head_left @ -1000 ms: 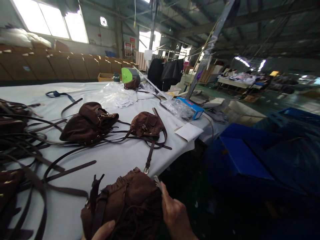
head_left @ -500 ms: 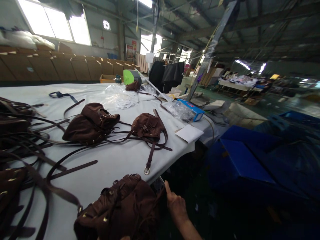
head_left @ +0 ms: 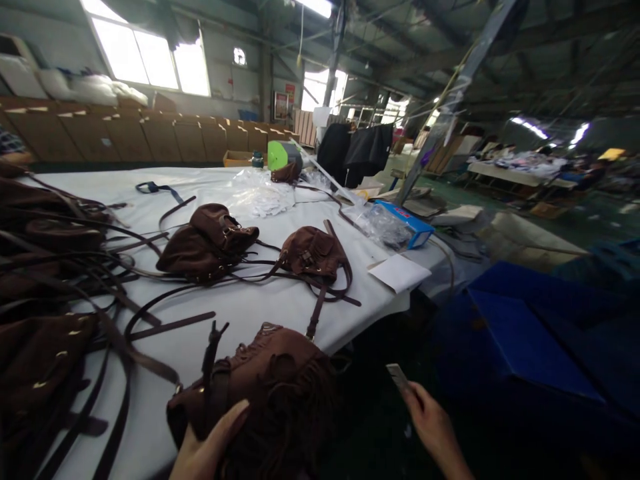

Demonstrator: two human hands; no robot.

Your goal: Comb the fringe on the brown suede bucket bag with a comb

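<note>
At the near table edge, a dark brown drawstring bag (head_left: 287, 353) with a fringe on its right side is tilted up. My left hand (head_left: 210, 443) grips it from below left, its thumb lying along the bag and the other fingers hidden. To the right of the bag, over the dark floor, my right hand (head_left: 427, 417) is closed on a flat light-grey strip (head_left: 397, 375), whose exact kind I cannot make out. A smaller brown bag (head_left: 311, 253) and another brown backpack (head_left: 203, 250) lie just beyond on the white-covered table (head_left: 260, 303).
More brown bags (head_left: 43, 353) with tangled long straps are piled at left. Toward the far right edge are a white card (head_left: 400, 272) and a blue box (head_left: 410, 223) beside clear plastic. A large blue bin (head_left: 530, 340) stands on the right, with cardboard boxes (head_left: 165, 140) behind.
The near bag has been turned and tilted, showing its fringe. My left hand has come fully into view on it. My right hand has moved right, away from the bag, the grey strip now plain in it.
</note>
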